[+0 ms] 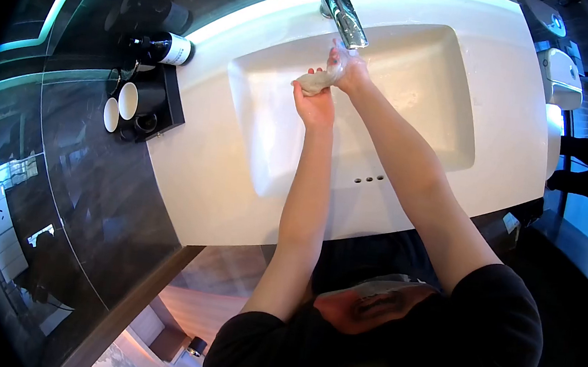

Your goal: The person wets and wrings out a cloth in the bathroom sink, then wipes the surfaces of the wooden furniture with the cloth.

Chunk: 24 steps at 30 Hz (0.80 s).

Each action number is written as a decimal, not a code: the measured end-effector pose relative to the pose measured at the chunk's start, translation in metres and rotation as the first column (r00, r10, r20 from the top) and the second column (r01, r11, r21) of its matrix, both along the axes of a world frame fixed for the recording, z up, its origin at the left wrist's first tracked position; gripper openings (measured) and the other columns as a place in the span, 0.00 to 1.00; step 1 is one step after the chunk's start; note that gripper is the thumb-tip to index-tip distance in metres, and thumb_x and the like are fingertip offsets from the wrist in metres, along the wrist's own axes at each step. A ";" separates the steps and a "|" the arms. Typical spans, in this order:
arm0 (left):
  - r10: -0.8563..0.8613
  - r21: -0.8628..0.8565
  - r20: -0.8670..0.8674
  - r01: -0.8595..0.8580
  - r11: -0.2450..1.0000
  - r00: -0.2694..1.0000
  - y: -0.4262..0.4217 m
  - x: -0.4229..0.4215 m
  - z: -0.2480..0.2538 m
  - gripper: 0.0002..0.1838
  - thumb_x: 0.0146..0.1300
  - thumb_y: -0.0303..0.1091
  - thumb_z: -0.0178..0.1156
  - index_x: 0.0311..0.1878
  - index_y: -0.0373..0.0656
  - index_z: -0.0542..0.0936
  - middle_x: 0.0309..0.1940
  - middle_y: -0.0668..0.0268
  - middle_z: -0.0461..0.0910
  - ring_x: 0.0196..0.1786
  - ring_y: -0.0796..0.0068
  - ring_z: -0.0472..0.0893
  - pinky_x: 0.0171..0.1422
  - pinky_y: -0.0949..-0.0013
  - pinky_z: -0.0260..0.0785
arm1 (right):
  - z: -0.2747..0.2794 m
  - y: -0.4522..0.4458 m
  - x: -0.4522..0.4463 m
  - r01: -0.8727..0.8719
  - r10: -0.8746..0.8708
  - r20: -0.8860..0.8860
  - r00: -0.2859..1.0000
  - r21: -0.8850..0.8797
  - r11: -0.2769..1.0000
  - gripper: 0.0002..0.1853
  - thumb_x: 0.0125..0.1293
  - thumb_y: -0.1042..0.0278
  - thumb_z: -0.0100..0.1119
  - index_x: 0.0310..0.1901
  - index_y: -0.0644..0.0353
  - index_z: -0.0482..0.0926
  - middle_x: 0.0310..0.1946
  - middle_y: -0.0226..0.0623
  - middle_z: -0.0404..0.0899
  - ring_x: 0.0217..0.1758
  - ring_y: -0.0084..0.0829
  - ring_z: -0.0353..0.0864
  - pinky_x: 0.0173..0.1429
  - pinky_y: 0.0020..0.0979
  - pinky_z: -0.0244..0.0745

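Note:
A wet, pale, greyish-white cloth (314, 82) is bunched up between my two hands, above the white sink basin (433, 90). My left hand (314, 105) is curled around its lower part, fingertips showing over the top. Directly under the chrome faucet (347, 21), my right hand (350, 73) is closed on the upper end of the cloth, and its fingers are partly hidden by the cloth and water. What kind of cloth it is, I cannot make out.
On the left of the counter (204, 152) lies a dark bottle (168, 48) with a white label, beside a black tray (172, 99). Two white-rimmed cups (128, 100) are near it. A white toilet (561, 79) appears at the far right.

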<state>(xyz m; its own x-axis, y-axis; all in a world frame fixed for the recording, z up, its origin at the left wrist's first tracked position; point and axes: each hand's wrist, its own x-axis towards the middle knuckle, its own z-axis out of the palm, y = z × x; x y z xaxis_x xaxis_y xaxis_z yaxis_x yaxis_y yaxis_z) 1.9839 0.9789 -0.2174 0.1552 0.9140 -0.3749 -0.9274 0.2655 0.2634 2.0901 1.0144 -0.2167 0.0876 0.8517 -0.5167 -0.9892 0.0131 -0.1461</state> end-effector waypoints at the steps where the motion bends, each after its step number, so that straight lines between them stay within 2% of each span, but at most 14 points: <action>1: 0.011 -0.016 0.016 -0.011 1.000 1.000 0.001 0.002 0.007 0.20 0.65 0.49 0.42 0.49 0.41 0.63 0.50 0.64 0.65 0.55 0.65 0.65 0.64 0.60 0.53 | 0.004 -0.001 0.000 -0.045 0.046 0.036 0.998 -0.031 0.999 0.10 0.64 0.63 0.44 0.40 0.61 0.68 0.21 0.31 0.70 0.19 0.25 0.68 0.22 0.25 0.66; 4: -0.053 0.010 0.133 0.052 0.999 0.990 0.011 0.001 -0.003 0.20 0.64 0.49 0.42 0.50 0.43 0.62 0.52 0.63 0.64 0.55 0.62 0.65 0.63 0.56 0.54 | 0.022 -0.002 -0.006 -0.040 0.177 0.384 0.906 -0.339 0.940 0.07 0.62 0.66 0.45 0.37 0.59 0.69 0.19 0.30 0.68 0.15 0.23 0.62 0.16 0.25 0.58; 7: -0.019 -0.107 0.057 0.025 0.994 0.998 0.010 0.011 -0.002 0.21 0.63 0.52 0.42 0.52 0.47 0.61 0.51 0.63 0.64 0.54 0.62 0.66 0.61 0.53 0.56 | 0.020 -0.002 -0.002 0.064 0.051 0.298 0.953 -0.364 0.929 0.09 0.62 0.61 0.46 0.33 0.58 0.69 0.19 0.31 0.67 0.15 0.23 0.63 0.15 0.27 0.57; 10: -0.341 -0.086 0.159 0.358 0.930 0.926 0.011 0.020 -0.009 0.22 0.62 0.54 0.42 0.52 0.51 0.62 0.50 0.64 0.66 0.54 0.63 0.66 0.59 0.50 0.55 | 0.021 -0.001 0.014 0.009 0.252 0.433 0.866 -0.515 0.857 0.15 0.61 0.54 0.44 0.32 0.59 0.69 0.21 0.35 0.69 0.18 0.28 0.65 0.20 0.31 0.63; 13: -0.402 -0.136 0.184 0.428 0.893 0.897 0.010 0.050 0.011 0.22 0.62 0.57 0.41 0.51 0.52 0.65 0.48 0.64 0.67 0.54 0.64 0.66 0.59 0.50 0.54 | 0.046 -0.019 0.029 0.037 0.187 0.519 0.834 -0.391 0.920 0.17 0.60 0.51 0.45 0.31 0.58 0.70 0.26 0.37 0.71 0.23 0.29 0.70 0.23 0.31 0.65; 14: -0.406 -0.116 0.117 0.418 0.901 0.906 0.012 0.056 0.020 0.24 0.63 0.55 0.40 0.51 0.48 0.66 0.46 0.63 0.69 0.52 0.65 0.68 0.59 0.53 0.57 | 0.023 -0.019 0.040 0.071 0.080 0.492 0.867 -0.282 0.957 0.20 0.60 0.50 0.46 0.38 0.61 0.72 0.35 0.39 0.72 0.36 0.33 0.74 0.35 0.34 0.70; 15: -0.399 -0.067 0.102 0.406 0.911 0.911 0.016 0.064 0.021 0.24 0.63 0.55 0.40 0.51 0.45 0.66 0.45 0.63 0.70 0.50 0.65 0.69 0.59 0.54 0.58 | 0.009 -0.026 0.053 0.103 0.128 0.733 0.668 -0.262 0.960 0.21 0.59 0.51 0.47 0.43 0.62 0.70 0.38 0.41 0.73 0.38 0.34 0.75 0.39 0.34 0.70; 16: -0.389 -0.019 0.090 0.392 0.920 0.917 0.021 0.074 0.020 0.24 0.64 0.54 0.40 0.51 0.43 0.66 0.44 0.62 0.71 0.49 0.66 0.70 0.59 0.56 0.59 | -0.002 -0.033 0.068 0.127 0.165 0.902 0.398 -0.232 0.964 0.24 0.58 0.52 0.48 0.48 0.63 0.68 0.42 0.42 0.73 0.41 0.36 0.75 0.43 0.34 0.70; 17: -0.376 0.024 0.079 0.375 0.927 0.923 0.023 0.081 0.021 0.24 0.64 0.53 0.39 0.51 0.41 0.66 0.43 0.62 0.71 0.48 0.66 0.71 0.58 0.58 0.60 | -0.004 -0.041 0.082 0.140 0.187 0.978 0.089 -0.198 0.970 0.27 0.58 0.53 0.48 0.53 0.64 0.67 0.45 0.44 0.73 0.44 0.37 0.76 0.47 0.34 0.71; 18: -0.312 -0.100 0.058 0.316 0.943 0.948 0.026 0.086 0.030 0.23 0.65 0.51 0.40 0.48 0.37 0.67 0.41 0.61 0.73 0.43 0.66 0.74 0.56 0.61 0.64 | 0.002 -0.048 0.095 0.168 0.276 0.957 -0.093 -0.258 0.951 0.26 0.57 0.56 0.50 0.54 0.63 0.66 0.47 0.44 0.73 0.46 0.38 0.74 0.49 0.34 0.69; 20: -0.374 -0.039 0.060 0.377 0.926 0.925 0.029 0.086 0.019 0.22 0.65 0.50 0.41 0.47 0.40 0.68 0.38 0.62 0.74 0.41 0.67 0.74 0.52 0.61 0.66 | 0.023 -0.059 0.111 0.258 0.426 0.799 -0.425 -0.344 0.903 0.26 0.55 0.62 0.52 0.56 0.62 0.64 0.50 0.45 0.71 0.52 0.39 0.72 0.53 0.34 0.67; 21: -0.405 -0.005 0.054 0.406 0.914 0.913 0.030 0.085 0.013 0.21 0.65 0.50 0.41 0.47 0.41 0.68 0.36 0.63 0.74 0.39 0.67 0.74 0.50 0.61 0.67 | 0.048 -0.059 0.110 0.211 0.372 0.794 -0.481 -0.307 0.928 0.26 0.54 0.64 0.53 0.56 0.61 0.65 0.50 0.46 0.70 0.53 0.42 0.70 0.55 0.35 0.66; 23: -0.350 -0.033 0.010 0.350 0.936 0.937 0.024 0.078 0.013 0.22 0.63 0.53 0.43 0.47 0.44 0.68 0.31 0.65 0.73 0.35 0.69 0.74 0.45 0.60 0.68 | 0.121 -0.052 0.098 0.103 0.255 0.776 -0.577 -0.241 0.965 0.25 0.51 0.69 0.54 0.54 0.59 0.66 0.52 0.50 0.66 0.55 0.46 0.66 0.58 0.37 0.62; 24: -0.321 -0.048 -0.016 0.320 0.946 0.947 0.020 0.071 0.014 0.22 0.63 0.54 0.44 0.48 0.45 0.68 0.29 0.66 0.73 0.33 0.70 0.73 0.43 0.60 0.68 | 0.148 -0.043 0.088 -0.010 0.037 0.757 -0.653 -0.057 0.998 0.25 0.50 0.72 0.54 0.53 0.58 0.67 0.51 0.49 0.67 0.54 0.45 0.67 0.58 0.36 0.63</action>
<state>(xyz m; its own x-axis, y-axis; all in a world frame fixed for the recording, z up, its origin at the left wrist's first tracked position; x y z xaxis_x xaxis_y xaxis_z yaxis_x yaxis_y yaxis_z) 2.0551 0.9990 -0.2030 0.4282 0.7997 -0.4209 -0.7849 0.5599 0.2654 2.1783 0.9710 -0.0683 0.3259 0.8765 0.3543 0.7563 -0.0169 -0.6539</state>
